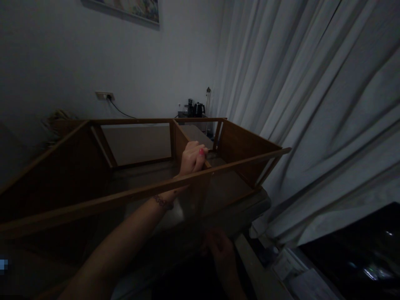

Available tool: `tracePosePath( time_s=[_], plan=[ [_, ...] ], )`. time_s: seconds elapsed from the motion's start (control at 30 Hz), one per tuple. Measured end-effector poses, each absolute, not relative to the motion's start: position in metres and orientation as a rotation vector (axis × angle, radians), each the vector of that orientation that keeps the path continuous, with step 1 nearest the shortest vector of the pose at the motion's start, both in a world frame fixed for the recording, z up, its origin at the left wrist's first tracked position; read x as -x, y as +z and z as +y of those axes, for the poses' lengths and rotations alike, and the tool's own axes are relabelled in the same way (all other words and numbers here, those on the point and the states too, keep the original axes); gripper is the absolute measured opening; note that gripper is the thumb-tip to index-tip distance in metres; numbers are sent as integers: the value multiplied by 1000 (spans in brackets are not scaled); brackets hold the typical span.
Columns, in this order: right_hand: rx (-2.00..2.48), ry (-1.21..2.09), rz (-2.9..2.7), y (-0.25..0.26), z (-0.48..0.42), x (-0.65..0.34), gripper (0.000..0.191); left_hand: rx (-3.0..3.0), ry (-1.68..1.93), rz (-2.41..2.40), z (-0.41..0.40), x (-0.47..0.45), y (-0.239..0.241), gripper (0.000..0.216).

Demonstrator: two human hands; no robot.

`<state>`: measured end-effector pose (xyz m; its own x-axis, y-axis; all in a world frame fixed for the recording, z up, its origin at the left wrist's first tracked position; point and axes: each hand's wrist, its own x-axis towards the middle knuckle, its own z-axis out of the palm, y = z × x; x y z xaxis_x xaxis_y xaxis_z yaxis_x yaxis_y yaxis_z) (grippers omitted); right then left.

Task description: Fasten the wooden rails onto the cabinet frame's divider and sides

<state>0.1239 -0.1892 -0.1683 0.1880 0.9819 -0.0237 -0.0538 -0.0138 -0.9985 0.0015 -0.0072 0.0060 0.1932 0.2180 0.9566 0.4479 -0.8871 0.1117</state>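
A long, low wooden frame [134,192] with brown side panels and slim rails stretches across the view. From the lower left my left arm reaches under its near rail, a bracelet on the wrist. My left hand [193,158] is closed around the top edge of the wooden divider [181,139], near where that meets the near rail. One thumbnail shows pink polish. Low in the dark, below the near rail, is my right hand [220,248]. Its fingers look curled together, and whatever they hold, if anything, is lost in shadow.
Pale curtains [281,91] hang along the right side. At the back stand a black kettle [198,109] and a wall socket [104,96] with a plugged-in cable. A dark glossy screen [359,250] and boxes [287,266] are at lower right.
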Motion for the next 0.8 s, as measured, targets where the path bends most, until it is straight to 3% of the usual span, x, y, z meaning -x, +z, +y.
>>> tracePosePath(
  time_s=[0.27, 0.57, 0.8],
  plan=[
    [1157, 1316, -693, -177, -189, -119, 55, 2274, -1749, -635, -4, -1, 4, 48],
    [1264, 1171, -989, -165, -191, -125, 43, 2290, -1793, -617, -8, -1, 6, 49],
    [1325, 760, -1503, -166, -201, -134, 31, 2265, -1778, -627, -6, -1, 6, 50]
  ],
)
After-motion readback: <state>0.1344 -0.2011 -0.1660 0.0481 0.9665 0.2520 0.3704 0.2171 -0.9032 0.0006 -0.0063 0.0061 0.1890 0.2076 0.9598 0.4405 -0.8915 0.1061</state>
